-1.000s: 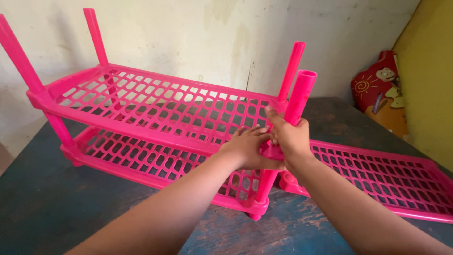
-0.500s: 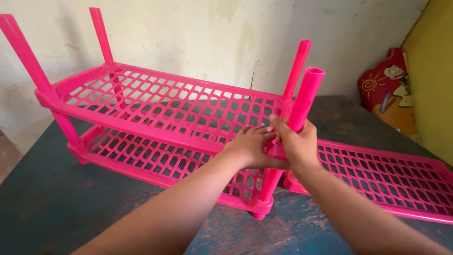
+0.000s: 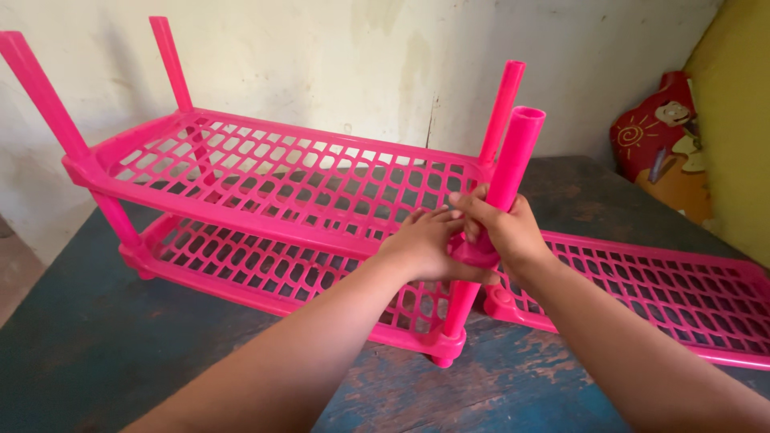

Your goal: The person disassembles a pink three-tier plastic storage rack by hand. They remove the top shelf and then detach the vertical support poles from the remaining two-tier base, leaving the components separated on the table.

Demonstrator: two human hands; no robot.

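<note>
A pink plastic rack [image 3: 265, 180] with two slatted shelves stands on a dark worn table [image 3: 120, 353]. Pink tube legs rise from its corners. My right hand [image 3: 505, 228] grips the near right tube leg [image 3: 517, 152] just above the upper shelf's corner socket. My left hand [image 3: 425, 244] clasps that same corner of the upper shelf, pressed against my right hand. A third loose pink shelf [image 3: 666, 293] lies flat on the table to the right.
A plastered wall [image 3: 321, 56] runs close behind the rack. A red and orange cartoon-shaped board [image 3: 662, 144] leans at the back right beside a yellow surface [image 3: 738, 120]. The table's left edge drops to the floor [image 3: 16, 273].
Both hands stay on the near right corner. The view has shifted slightly, with little visible change in the tube leg's position.
</note>
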